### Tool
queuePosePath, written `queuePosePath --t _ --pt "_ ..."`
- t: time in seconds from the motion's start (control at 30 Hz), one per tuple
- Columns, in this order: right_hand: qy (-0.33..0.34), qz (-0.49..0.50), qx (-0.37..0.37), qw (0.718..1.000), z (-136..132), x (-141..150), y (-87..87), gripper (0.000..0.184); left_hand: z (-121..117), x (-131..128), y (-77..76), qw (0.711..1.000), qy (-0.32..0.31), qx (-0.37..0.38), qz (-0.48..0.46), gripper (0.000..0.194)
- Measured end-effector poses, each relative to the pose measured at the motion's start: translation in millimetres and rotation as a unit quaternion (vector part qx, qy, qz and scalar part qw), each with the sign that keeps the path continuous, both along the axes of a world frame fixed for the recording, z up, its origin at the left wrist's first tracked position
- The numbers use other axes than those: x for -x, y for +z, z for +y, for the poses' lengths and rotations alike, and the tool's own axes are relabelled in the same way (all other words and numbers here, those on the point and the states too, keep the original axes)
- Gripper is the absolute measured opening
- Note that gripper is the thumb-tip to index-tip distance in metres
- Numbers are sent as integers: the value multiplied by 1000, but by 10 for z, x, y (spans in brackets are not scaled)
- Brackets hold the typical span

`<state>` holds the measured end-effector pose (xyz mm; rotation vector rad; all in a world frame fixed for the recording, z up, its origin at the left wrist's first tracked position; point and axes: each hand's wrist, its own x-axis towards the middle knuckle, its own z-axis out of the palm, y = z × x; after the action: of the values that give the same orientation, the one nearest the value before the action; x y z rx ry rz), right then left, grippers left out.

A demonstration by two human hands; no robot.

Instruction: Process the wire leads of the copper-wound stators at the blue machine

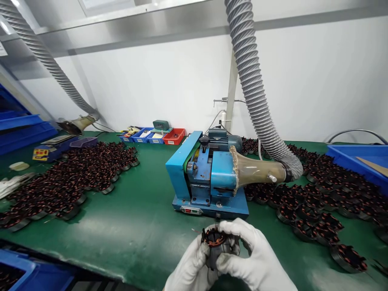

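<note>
holding copper-wound part [214, 247] between gloved hands [253, 252], touching both

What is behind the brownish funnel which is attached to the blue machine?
Just above the funnel, dark parts with copper-coloured windings show on the green table, before the white wall. What lies directly behind the funnel is covered.

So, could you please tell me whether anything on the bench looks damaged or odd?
One thing: the seam where the funnel meets the blue machine looks ragged and crusted, unlike the smooth panels beside it. It may only be rough sealant. Nothing else clearly stands out.
</note>
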<state>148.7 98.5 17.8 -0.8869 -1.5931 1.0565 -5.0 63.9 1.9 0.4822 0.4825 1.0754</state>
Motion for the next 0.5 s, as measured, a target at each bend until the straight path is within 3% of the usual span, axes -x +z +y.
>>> queuePosePath --t 0.1,0.17,0.2,0.27,0.33,0.37,0.43,0.5 --pt "-6 11 -41 999 42 12 33 7 -29 38 30 998 -35 -10 -44 30" --pt "-29 31 -41 998 40 39 28 12 -16 13 46 997 -50 -7 -53 24" --pt "-41 56 -5 998 32 58 23 19 -7 -16 57 998 -49 -2 -42 24" --pt "-43 135 136 981 15 95 20 33 14 -92 75 1000 -24 10 3 35" --pt "-33 253 272 928 5 105 31 40 44 -166 77 999 8 26 40 51" --pt "-34 313 302 900 3 93 40 41 63 -190 70 998 18 39 44 51" --pt "-49 378 288 879 -6 44 55 34 108 -200 40 997 27 66 37 43" --pt "-38 319 200 925 -27 -18 56 21 152 -164 -4 992 51 72 88 34"
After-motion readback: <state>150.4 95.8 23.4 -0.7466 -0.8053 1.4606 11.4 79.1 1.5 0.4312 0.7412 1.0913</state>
